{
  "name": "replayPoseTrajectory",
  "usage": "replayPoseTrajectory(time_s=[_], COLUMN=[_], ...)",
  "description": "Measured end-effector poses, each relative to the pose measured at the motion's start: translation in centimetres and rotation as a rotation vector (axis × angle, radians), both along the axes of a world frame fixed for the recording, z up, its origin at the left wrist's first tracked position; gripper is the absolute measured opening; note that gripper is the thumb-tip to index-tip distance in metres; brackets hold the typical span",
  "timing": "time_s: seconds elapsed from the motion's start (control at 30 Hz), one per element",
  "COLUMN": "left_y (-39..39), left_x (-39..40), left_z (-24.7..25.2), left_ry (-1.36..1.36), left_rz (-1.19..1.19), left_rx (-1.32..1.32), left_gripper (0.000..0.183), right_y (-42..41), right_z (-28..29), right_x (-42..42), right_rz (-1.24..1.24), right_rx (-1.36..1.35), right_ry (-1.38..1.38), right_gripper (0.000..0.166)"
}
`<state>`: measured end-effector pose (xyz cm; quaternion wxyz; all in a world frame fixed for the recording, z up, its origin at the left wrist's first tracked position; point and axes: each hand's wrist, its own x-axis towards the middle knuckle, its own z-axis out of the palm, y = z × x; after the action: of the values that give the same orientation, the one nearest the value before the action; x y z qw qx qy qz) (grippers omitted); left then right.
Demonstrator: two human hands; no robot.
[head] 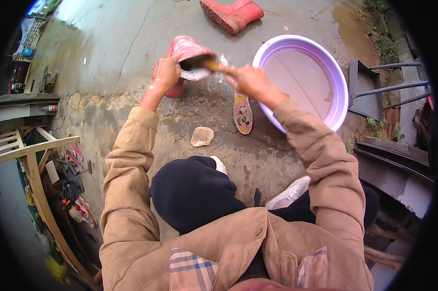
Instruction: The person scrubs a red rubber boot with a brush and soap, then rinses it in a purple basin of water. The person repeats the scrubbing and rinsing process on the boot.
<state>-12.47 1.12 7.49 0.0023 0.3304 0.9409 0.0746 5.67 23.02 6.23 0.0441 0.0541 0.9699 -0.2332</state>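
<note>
My left hand (167,74) grips a red rubber boot (188,49) by its shaft, near the opening that faces right. In my right hand (249,80) is a brush (212,66) with a wooden-looking handle, its far end at the boot's mouth; motion blurs it and hides the bristles. Below the right hand a patterned insole (243,114) lies on the wet concrete. To the right stands a round purple basin (341,91) holding cloudy water (295,80). A second red boot (233,15) lies on its side farther off.
A flat stone (202,136) lies between my knees and the boot. At right is a metal dustpan (366,89) with long handles. A wooden rack (40,196) stands at left, with several shoes (84,211) beside it. The concrete ground (131,47) is wet and cracked.
</note>
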Motion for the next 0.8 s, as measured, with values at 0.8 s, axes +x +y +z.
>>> replayPoseTrajectory(time_s=[0.8], left_y=[1.0], left_x=[3.8], left_z=[-4.3], left_ry=[-0.176], left_rz=[0.024], left_rx=[0.329], left_gripper=[0.058], right_y=[0.4], right_z=[-0.1], right_x=[3.5], right_rz=[-0.107], right_rx=[-0.153], right_ry=[0.162], right_gripper=[0.044])
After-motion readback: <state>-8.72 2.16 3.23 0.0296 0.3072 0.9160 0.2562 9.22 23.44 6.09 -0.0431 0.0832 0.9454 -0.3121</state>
